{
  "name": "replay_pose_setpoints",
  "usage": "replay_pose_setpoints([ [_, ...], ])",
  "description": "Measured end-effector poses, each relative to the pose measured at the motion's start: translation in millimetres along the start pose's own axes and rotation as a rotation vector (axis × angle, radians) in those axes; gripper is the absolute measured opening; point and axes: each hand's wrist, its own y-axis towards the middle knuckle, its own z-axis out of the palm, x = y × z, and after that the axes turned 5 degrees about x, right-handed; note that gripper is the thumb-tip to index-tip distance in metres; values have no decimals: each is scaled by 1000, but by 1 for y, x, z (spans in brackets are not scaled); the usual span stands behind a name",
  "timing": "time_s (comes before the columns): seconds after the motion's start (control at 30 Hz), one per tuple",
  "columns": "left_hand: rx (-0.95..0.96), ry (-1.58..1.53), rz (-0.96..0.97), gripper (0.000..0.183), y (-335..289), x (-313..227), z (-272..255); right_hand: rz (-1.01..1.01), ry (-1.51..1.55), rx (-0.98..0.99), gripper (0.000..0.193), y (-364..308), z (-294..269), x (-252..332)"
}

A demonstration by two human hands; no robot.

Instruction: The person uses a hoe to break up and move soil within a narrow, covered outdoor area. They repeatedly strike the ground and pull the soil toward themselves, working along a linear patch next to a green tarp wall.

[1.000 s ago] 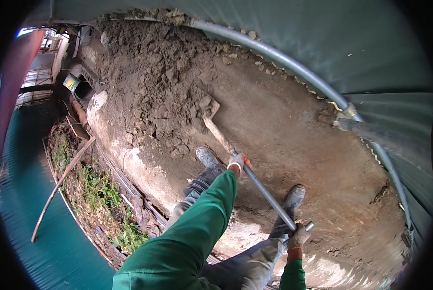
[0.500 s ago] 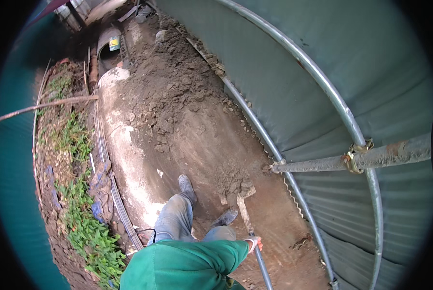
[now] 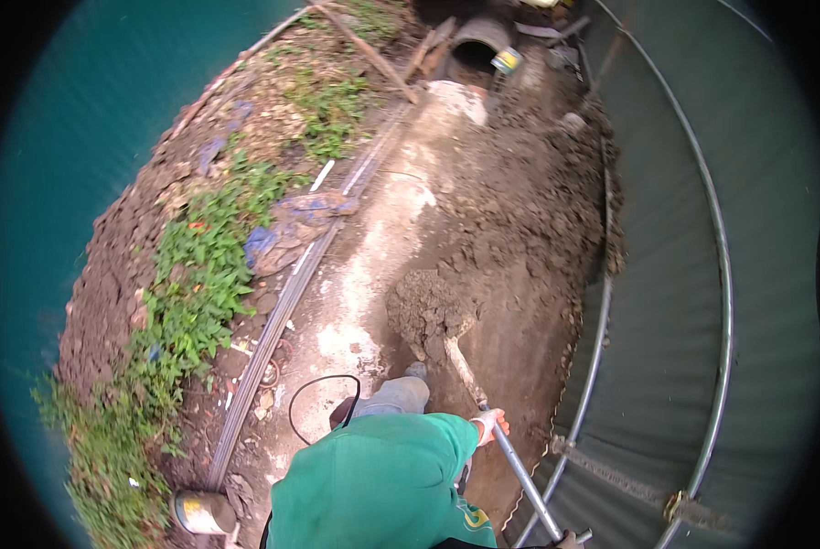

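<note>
My left hand, in a pale glove, is closed around the metal shaft of a long shovel. Farther back, at the lower edge, only a little of my right hand shows, gripping the shovel's crossbar end. A heaped load of wet grey-brown soil hides most of the blade, in front of my feet. A green sleeve covers my left arm, and one muddy boot shows beside the load.
Loose soil is piled ahead, near a concrete pipe. Long thin bars run along the left beside green plants. Metal tubes and a dark sheet wall bound the right. A can lies lower left.
My view has turned, bringing the plants and bars further in. The shovel has come up and left with a larger heap of soil on its blade; my left hand still grips the shaft.
</note>
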Motion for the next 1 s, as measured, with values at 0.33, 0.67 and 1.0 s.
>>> replay_pose_setpoints([
  [0.33, -328, -176, 1682, 21, -451, -481, -111, -393, 787, 1215, 27, -160, 152, 611],
  [0.67, -469, -1125, 1123, 20, -342, -289, -307, -1140, 318, 1368, 20, -275, 20, 630],
  [1.0, -429, -1332, 780, 17, -215, -137, -298, -1729, -200, 1108, 35, -252, 27, 686],
])
